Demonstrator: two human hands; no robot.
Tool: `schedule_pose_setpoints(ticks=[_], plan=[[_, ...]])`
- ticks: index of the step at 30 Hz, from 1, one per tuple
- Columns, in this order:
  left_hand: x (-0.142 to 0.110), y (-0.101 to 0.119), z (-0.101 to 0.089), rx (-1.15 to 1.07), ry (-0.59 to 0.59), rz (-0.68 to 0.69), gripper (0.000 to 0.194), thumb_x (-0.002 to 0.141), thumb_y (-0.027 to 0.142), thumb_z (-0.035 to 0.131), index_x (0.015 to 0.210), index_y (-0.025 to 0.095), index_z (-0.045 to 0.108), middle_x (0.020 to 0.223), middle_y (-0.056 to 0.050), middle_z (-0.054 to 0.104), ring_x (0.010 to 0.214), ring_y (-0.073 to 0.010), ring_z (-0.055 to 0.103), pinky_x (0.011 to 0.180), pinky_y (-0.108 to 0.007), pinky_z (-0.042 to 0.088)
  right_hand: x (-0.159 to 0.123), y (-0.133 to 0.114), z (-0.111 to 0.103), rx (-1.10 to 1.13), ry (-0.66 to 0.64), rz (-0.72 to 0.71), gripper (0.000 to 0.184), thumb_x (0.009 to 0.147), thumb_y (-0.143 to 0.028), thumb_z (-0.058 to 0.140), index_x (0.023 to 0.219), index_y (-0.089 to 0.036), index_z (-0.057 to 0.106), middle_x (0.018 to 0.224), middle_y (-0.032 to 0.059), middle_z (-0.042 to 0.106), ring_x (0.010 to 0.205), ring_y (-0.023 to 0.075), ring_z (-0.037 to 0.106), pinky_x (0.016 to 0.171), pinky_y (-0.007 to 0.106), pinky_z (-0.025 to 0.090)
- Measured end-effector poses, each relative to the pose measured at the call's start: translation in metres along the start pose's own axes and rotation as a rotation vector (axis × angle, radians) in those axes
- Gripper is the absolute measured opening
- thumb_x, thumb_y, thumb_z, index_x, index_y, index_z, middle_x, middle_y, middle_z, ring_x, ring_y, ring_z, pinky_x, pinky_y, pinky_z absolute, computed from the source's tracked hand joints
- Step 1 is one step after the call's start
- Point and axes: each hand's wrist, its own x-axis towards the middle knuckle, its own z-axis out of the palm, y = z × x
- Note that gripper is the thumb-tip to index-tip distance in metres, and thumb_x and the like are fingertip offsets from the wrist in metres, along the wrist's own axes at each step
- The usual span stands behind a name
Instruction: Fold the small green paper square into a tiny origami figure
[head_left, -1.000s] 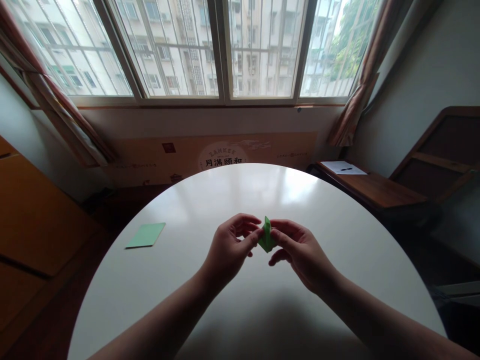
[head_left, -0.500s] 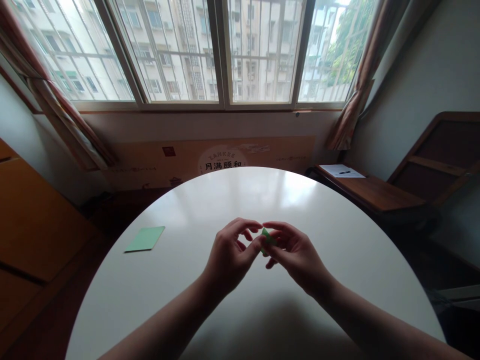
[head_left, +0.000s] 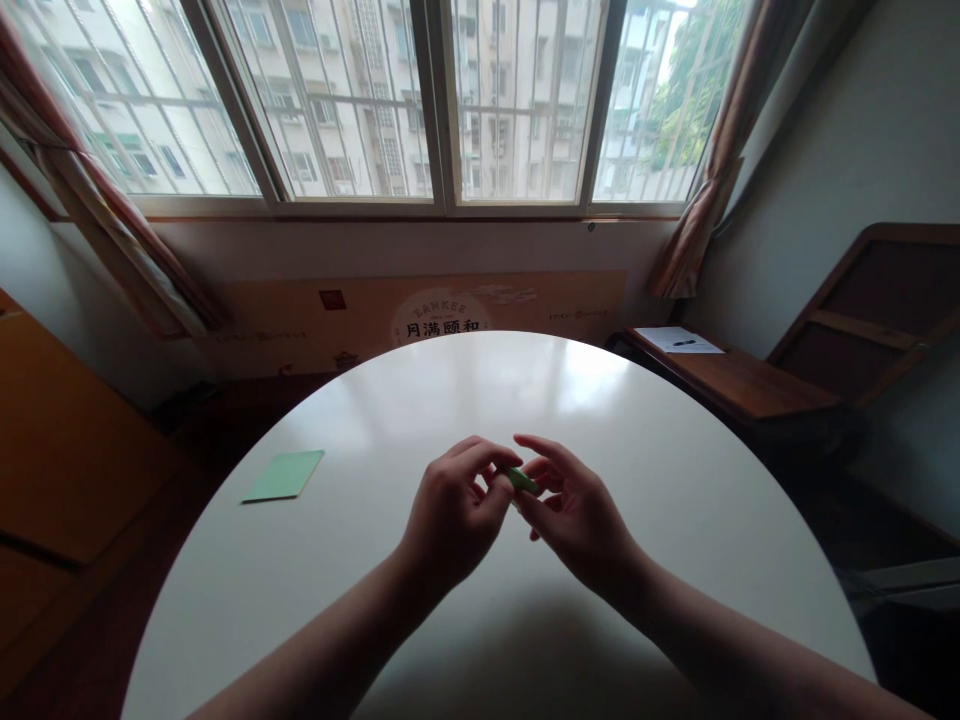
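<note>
A small piece of folded green paper (head_left: 523, 481) is held above the table between my two hands. My left hand (head_left: 461, 505) is closed, its thumb and fingers pinching the paper's left end. At the other end, my right hand (head_left: 574, 510) grips the paper low down with its thumb and some fingers, while its index finger is raised off it. Fingers cover part of the paper, so its full shape is hidden. To the left lies a flat stack of light green square paper (head_left: 283, 475) on the white table.
The round white table (head_left: 360, 640) spans the front. Behind its right edge stands a brown wooden surface (head_left: 765, 385) with a white sheet (head_left: 679, 340) and a dark pen (head_left: 684, 343) on it. An orange-brown cabinet (head_left: 67, 450) is at far left, beyond the table edge.
The folded green paper has turned from upright to lying nearly flat between my fingers. Both hands have come closer together, and my right index finger has lifted. The paper stack stays put.
</note>
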Motion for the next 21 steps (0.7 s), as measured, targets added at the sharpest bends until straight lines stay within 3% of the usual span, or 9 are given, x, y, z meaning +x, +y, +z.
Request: schedule_pose_setpoints(ticks=[5, 10, 14, 21], plan=[[0.006, -0.003, -0.010, -0.065, -0.074, 0.050, 0.021, 0.082, 0.008, 0.053, 0.090, 0.018, 0.070, 0.084, -0.003, 0.069, 0.072, -0.0149, 0.064, 0.058, -0.023, 0.050, 0.000, -0.002, -0.004, 0.050, -0.020, 0.025, 0.047, 0.087, -0.029, 0.069, 0.132, -0.027, 0.055, 0.086, 0.0019, 0.065, 0.069, 0.0170, 0.062, 0.046, 0.024, 0.053], [0.011, -0.005, -0.018, -0.136, -0.074, 0.030, 0.015, 0.090, 0.020, 0.058, 0.095, 0.017, 0.071, 0.081, -0.004, 0.070, 0.069, -0.0152, 0.064, 0.058, -0.024, 0.052, 0.002, -0.011, -0.008, 0.276, -0.077, 0.148, 0.055, 0.081, -0.030, 0.076, 0.131, -0.024, 0.055, 0.082, 0.0012, 0.064, 0.069, 0.0177, 0.061, 0.042, 0.022, 0.051], [0.013, -0.002, -0.020, -0.198, -0.163, 0.027, 0.016, 0.084, 0.024, 0.069, 0.098, 0.016, 0.072, 0.091, -0.007, 0.070, 0.073, -0.0154, 0.063, 0.054, -0.022, 0.052, 0.003, -0.016, -0.011, 0.412, -0.092, 0.254, 0.064, 0.076, -0.029, 0.081, 0.132, -0.023, 0.053, 0.079, 0.0001, 0.064, 0.065, 0.0162, 0.061, 0.038, 0.018, 0.045], [0.013, -0.004, -0.014, -0.342, -0.212, -0.133, 0.015, 0.084, 0.025, 0.067, 0.089, 0.011, 0.072, 0.080, -0.007, 0.068, 0.064, -0.0141, 0.059, 0.047, -0.021, 0.049, 0.003, -0.013, -0.011, 0.376, -0.153, 0.249, 0.064, 0.080, -0.025, 0.077, 0.137, -0.024, 0.048, 0.079, -0.0002, 0.064, 0.060, 0.0135, 0.058, 0.038, 0.018, 0.040]])
